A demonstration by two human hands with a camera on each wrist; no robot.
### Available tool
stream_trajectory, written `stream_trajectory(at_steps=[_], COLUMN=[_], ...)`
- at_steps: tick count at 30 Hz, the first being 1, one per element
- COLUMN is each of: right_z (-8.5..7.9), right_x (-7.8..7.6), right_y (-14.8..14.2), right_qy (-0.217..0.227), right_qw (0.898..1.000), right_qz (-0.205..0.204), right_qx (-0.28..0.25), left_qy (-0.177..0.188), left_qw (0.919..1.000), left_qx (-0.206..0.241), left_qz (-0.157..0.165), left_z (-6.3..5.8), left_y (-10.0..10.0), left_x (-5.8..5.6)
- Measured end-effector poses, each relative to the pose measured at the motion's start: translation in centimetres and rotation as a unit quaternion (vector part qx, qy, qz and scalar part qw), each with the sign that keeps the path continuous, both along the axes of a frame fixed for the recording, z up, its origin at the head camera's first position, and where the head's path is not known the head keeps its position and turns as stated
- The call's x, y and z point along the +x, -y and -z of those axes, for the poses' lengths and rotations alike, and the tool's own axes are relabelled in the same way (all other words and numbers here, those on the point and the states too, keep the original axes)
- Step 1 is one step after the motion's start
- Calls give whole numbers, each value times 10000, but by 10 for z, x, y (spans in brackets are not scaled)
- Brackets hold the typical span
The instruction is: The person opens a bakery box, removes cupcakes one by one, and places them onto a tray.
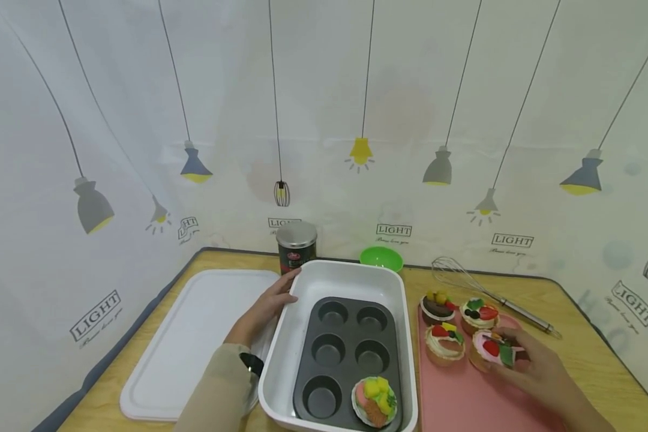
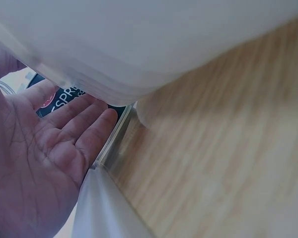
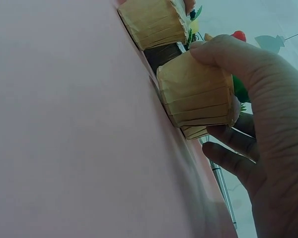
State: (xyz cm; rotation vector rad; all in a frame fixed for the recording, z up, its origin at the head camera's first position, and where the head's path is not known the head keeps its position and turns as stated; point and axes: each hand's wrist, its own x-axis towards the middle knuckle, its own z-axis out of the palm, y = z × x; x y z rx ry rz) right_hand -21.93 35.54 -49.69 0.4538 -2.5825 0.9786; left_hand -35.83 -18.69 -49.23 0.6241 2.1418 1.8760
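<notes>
My right hand point(image 1: 537, 369) pinches a pink-topped cupcake point(image 1: 487, 347) by its sides, thumb on one side and fingers on the other. In the right wrist view its tan wrapper point(image 3: 196, 91) is low over the pink tray. Three more fruit-topped cupcakes stand close by: one dark point(image 1: 436, 311), one cream with a strawberry point(image 1: 472, 321), one cream at the near left point(image 1: 444, 354). Against the left wall of a deep white pan point(image 1: 272, 366), my left hand point(image 1: 264, 312) rests with its fingers extended. A dark muffin tin point(image 1: 348, 360) lies inside, its near right cup filled by a yellow-topped cupcake point(image 1: 377, 401).
A white lid-like board point(image 1: 194, 342) lies left of the pan. Behind the pan stand a dark metal-lidded can point(image 1: 297, 243) and a green bowl point(image 1: 381, 258). A whisk point(image 1: 518, 309) lies behind the pink tray point(image 1: 459, 408). A printed curtain borders the wooden table.
</notes>
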Motion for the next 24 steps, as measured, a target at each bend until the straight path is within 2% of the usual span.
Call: stream_trajectory(at_steps=[4,15,24], right_z=[1,0,-4], right_x=[0,0,-1], right_y=[-2,-3,0], right_qy=[-152,-227,324], right_qw=[9999,9996,9995], right_qz=[3,-94,-4], right_qx=[76,113,70], left_qy=[3,37,88], left_qw=[10000,9999,9999], left_qx=[-61,-94,-111], left_qz=[-1,-57,-98], left_z=[-2,0,0], left_y=[0,0,-1], left_x=[1,0,0])
